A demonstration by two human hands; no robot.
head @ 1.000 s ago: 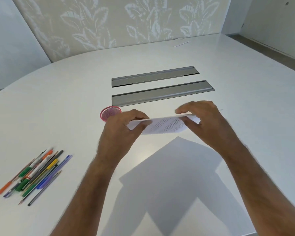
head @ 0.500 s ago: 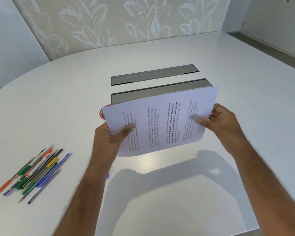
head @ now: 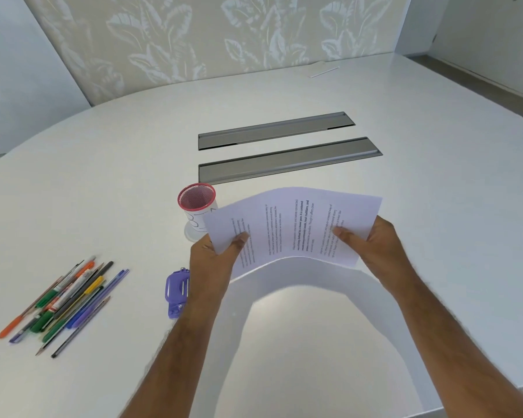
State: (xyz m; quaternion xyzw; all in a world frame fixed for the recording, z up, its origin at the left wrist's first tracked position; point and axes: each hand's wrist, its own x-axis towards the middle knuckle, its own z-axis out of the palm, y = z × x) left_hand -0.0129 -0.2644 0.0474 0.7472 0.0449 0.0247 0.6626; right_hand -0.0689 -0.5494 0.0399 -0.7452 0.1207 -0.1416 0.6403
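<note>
Head view: a white printed sheet [head: 293,227] is held above the bench [head: 103,191], bowed upward in its middle, with its lines of text running sideways. The left hand [head: 215,257] pinches its near-left corner with the thumb on top, and the right hand [head: 372,245] pinches its right edge the same way. The sheet's left corner covers part of a red mesh cup [head: 197,203] just beyond it. A purple stapler [head: 177,292] lies partly behind the left wrist. Pens [head: 64,303] lie in a heap at the near left. Two grey slots [head: 287,164] sit farther back.
</note>
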